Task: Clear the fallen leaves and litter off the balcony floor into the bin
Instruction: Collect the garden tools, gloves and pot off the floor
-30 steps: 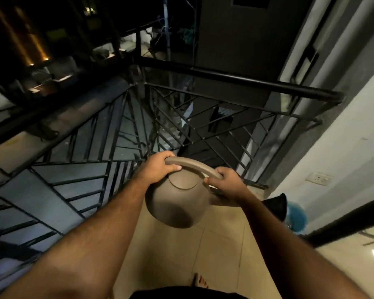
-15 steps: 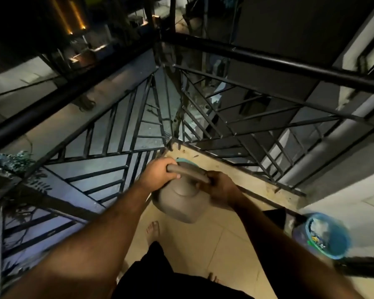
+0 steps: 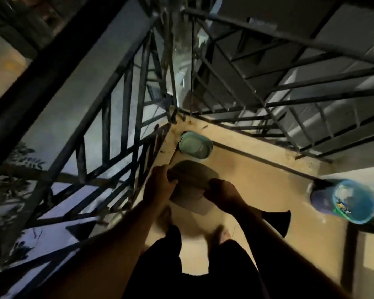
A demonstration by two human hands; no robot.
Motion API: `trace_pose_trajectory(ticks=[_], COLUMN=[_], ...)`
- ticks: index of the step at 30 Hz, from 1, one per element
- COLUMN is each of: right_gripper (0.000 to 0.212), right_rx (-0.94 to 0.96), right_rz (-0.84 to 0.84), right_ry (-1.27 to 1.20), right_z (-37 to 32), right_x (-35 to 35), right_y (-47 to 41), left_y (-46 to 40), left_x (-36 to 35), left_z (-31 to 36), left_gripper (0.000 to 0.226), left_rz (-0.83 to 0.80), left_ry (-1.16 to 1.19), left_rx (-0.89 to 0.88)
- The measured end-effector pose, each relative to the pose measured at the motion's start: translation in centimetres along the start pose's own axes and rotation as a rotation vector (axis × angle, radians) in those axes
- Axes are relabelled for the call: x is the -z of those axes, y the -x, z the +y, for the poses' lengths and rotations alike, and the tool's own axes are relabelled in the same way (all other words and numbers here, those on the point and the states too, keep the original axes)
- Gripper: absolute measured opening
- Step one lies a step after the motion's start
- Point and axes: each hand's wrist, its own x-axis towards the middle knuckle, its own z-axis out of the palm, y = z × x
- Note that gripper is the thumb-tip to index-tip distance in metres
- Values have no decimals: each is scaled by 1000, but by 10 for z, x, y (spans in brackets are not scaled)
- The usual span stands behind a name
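Night view straight down onto a tiled balcony corner, blurred by motion. Both bare forearms reaching forward and down from the bottom of the frame, meeting over a rounded grey-brown watering can point(image 3: 193, 190) held above the floor point(image 3: 257, 190). Left hand point(image 3: 160, 182) curled over the near-left end of the can's arched handle, fingers wrapped round it. Right hand point(image 3: 224, 194) gripping the right end of the same handle, knuckles up, thumb side hidden. Bare feet and dark shorts below the can.

Just beyond the can, in the corner where the two runs of black metal railing point(image 3: 121, 117) meet, a pale green round tub point(image 3: 195, 144) standing on the floor. Well to the right, against the wall, a blue bin point(image 3: 352, 201) holding pale and coloured litter. Small dark specks of debris along the raised ledge point(image 3: 235, 134) under the railing. No readable writing, label or brand anywhere; too dark and smeared to tell.
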Motion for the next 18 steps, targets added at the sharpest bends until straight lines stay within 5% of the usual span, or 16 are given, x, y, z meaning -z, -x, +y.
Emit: trace_pose_trajectory(ticks=[6,10,14,18], right_gripper=[37,39,44,33], right_rx=[-83,-133,-94,-78], right_rz=[-123,-171,-198,-184], right_ry=[-3,-34,39,60], right_z=[23,57,98,138], right_x=[-48,-87,-134,-176], right_y=[-91,-159,-228,-281], left_y=[-80,-115,-161,-189], left_x=[-69,-101,-158,-203], left_z=[-61,-56,-77,-99], left_gripper=[54,26,58,65], left_rz=[-90,-138,-233,-241], left_ry=[450,725,890,1036], left_rx=[354,545,659,750])
